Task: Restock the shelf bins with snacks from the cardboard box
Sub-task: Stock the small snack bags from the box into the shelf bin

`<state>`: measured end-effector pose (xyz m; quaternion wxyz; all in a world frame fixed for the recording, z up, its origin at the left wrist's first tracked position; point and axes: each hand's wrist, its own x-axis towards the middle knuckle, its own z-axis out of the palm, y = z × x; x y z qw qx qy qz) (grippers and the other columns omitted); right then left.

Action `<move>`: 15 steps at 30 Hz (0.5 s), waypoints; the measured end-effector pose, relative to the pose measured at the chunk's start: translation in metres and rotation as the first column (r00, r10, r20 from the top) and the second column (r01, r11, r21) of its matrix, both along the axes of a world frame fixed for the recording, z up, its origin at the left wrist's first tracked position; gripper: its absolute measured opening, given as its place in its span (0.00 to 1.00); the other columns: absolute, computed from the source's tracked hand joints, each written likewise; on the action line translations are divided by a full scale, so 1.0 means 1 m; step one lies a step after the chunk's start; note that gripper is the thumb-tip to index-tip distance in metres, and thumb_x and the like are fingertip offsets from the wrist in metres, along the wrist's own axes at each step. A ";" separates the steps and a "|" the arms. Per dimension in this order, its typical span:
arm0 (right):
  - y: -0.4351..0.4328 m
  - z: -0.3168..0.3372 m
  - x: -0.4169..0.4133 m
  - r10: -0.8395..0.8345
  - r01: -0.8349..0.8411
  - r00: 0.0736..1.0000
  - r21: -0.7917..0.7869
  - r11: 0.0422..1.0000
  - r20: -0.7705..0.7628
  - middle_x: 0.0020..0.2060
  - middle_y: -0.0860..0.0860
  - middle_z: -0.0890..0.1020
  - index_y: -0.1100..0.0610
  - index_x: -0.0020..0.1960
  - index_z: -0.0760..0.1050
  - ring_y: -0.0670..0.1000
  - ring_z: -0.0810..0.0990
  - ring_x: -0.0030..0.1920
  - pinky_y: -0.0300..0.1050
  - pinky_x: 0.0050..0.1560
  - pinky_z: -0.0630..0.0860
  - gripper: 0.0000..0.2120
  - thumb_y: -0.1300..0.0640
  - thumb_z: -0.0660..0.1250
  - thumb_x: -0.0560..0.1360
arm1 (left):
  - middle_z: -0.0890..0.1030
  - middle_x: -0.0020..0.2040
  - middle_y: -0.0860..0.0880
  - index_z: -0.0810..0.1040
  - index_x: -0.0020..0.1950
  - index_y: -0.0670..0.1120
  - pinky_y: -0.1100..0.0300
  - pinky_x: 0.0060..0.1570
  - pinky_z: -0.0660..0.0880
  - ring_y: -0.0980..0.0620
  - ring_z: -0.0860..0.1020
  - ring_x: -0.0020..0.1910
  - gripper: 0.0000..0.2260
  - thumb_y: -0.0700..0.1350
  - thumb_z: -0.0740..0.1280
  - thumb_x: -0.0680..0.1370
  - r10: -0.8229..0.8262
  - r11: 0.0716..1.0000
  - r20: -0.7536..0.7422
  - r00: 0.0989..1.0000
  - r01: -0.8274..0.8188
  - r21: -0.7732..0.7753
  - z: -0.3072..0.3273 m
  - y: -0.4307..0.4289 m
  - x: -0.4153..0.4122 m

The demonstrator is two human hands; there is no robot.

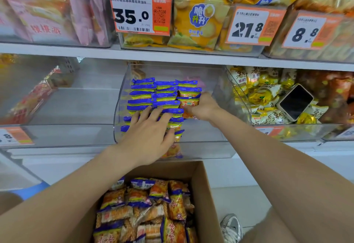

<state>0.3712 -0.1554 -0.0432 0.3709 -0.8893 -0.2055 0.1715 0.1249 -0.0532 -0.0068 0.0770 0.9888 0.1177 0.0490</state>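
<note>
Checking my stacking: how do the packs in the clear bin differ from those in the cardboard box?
The bin packs stand in neat overlapping rows, blue-and-yellow edges up; the box packs lie jumbled, orange fronts showing. The left hand and right hand touch bin packs; box packs lie untouched. Same wrapper design.

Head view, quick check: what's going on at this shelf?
A person is stocking a clear shelf bin with snack packets. The left grip lies flat on the neat rows, while the right grip holds an orange packet at the rows' right edge. The open cardboard box below holds many more packets. A phone lies in the neighbouring bin.
</note>
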 end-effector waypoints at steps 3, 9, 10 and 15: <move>-0.003 0.029 -0.030 -0.046 0.047 0.999 -0.033 0.998 0.016 0.51 0.48 0.85 0.53 0.59 0.78 0.49 0.85 0.51 0.47 0.51 0.83 0.39 0.35 0.80 0.54 | 0.70 0.76 0.50 0.67 0.77 0.53 0.44 0.75 0.64 0.46 0.67 0.75 0.24 0.62 0.50 0.85 -0.010 1.000 0.073 0.997 0.009 0.012 0.002 0.000 -0.003; -0.027 0.076 -0.074 -0.076 0.101 0.946 -0.065 0.993 0.316 0.41 0.51 0.82 0.56 0.52 0.76 0.57 0.84 0.48 0.47 0.46 0.78 0.11 0.53 0.73 0.73 | 0.75 0.66 0.51 0.74 0.69 0.51 0.49 0.63 0.75 0.48 0.74 0.65 0.17 0.57 0.59 0.84 -0.070 0.997 0.289 0.955 0.076 -0.008 0.008 -0.006 -0.018; -0.032 0.082 -0.084 -0.024 0.052 0.920 -0.063 0.997 0.390 0.42 0.51 0.84 0.55 0.57 0.78 0.56 0.84 0.46 0.48 0.48 0.80 0.13 0.54 0.71 0.74 | 0.76 0.62 0.52 0.76 0.65 0.50 0.51 0.59 0.75 0.49 0.75 0.61 0.13 0.54 0.63 0.83 -0.087 0.996 0.354 0.931 0.094 -0.004 0.011 -0.008 -0.023; -0.068 0.108 -0.167 0.358 -0.406 0.804 -0.003 0.914 0.475 0.33 0.43 0.83 0.50 0.47 0.85 0.41 0.82 0.36 0.37 0.44 0.79 0.09 0.62 0.69 0.75 | 0.70 0.38 0.59 0.72 0.47 0.53 0.63 0.35 0.67 0.57 0.70 0.38 0.04 0.51 0.66 0.78 -0.148 0.983 0.445 0.883 0.182 -0.035 0.019 -0.025 -0.068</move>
